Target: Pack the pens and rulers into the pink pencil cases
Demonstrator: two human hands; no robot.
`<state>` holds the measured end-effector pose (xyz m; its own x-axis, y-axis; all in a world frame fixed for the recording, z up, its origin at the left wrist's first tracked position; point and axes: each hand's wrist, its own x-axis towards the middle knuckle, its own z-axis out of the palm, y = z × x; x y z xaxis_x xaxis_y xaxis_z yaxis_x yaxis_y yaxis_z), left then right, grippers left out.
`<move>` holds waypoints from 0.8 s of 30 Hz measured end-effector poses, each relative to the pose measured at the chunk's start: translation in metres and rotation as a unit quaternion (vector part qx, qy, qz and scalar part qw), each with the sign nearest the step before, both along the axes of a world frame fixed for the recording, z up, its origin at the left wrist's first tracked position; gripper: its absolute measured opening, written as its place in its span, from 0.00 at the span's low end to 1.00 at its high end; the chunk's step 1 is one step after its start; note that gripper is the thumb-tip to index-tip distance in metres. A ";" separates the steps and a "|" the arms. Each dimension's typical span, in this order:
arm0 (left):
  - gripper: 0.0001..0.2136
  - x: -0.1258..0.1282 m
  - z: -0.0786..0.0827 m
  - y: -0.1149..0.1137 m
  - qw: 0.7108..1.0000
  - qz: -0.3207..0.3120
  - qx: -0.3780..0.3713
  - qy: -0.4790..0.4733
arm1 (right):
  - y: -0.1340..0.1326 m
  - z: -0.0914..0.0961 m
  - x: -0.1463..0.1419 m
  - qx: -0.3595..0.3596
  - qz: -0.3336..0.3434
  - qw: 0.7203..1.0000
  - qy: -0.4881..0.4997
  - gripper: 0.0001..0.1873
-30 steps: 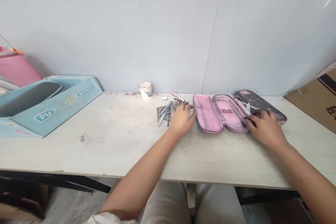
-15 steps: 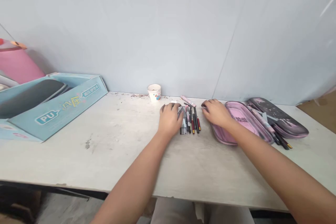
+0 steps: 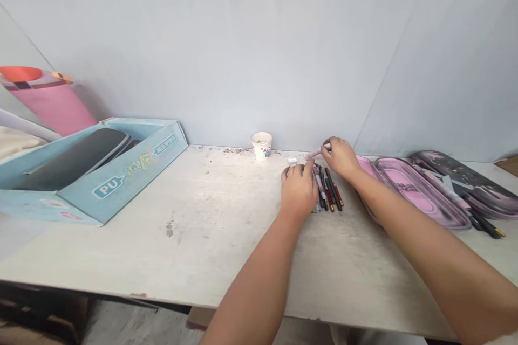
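A pale pink pen (image 3: 317,153) is pinched in the fingers of my right hand (image 3: 340,157), tilted just above the table near the wall. Flat over the left side of a small pile lies my left hand (image 3: 298,190), its fingers spread and slightly bent. That pile holds several black and dark red pens (image 3: 332,190) lying side by side, plus a clear flat piece mostly hidden by the left hand. A white eraser (image 3: 292,161) sits just beyond the left fingertips. Right of the pile, partly behind my right forearm, is an open pink pencil case (image 3: 424,197).
A dark patterned pencil case (image 3: 449,175) lies at the far right, with more pens (image 3: 483,223) beside it. A paper cup (image 3: 261,146) stands by the wall (image 3: 259,48). On the left, a light blue box (image 3: 141,175) holds a dark grey case (image 3: 81,156).
My right hand has moved from beside the pen pile toward the wall and picked up the pink pen. My left hand remains at the pile. The view has shifted left.
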<state>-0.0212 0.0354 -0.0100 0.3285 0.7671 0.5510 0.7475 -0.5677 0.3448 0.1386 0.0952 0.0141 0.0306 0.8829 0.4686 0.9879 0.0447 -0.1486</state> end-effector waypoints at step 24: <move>0.28 0.006 0.007 -0.018 0.755 -0.171 -0.341 -0.534 | -0.129 -0.009 -0.014 0.123 0.216 0.967 0.062 0.16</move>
<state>-0.0152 0.0178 -0.0029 0.2196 0.9630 0.1564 -0.3121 -0.0825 0.9465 0.1242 -0.0335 0.0051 -0.2471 0.6878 0.6825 0.8440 0.4988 -0.1971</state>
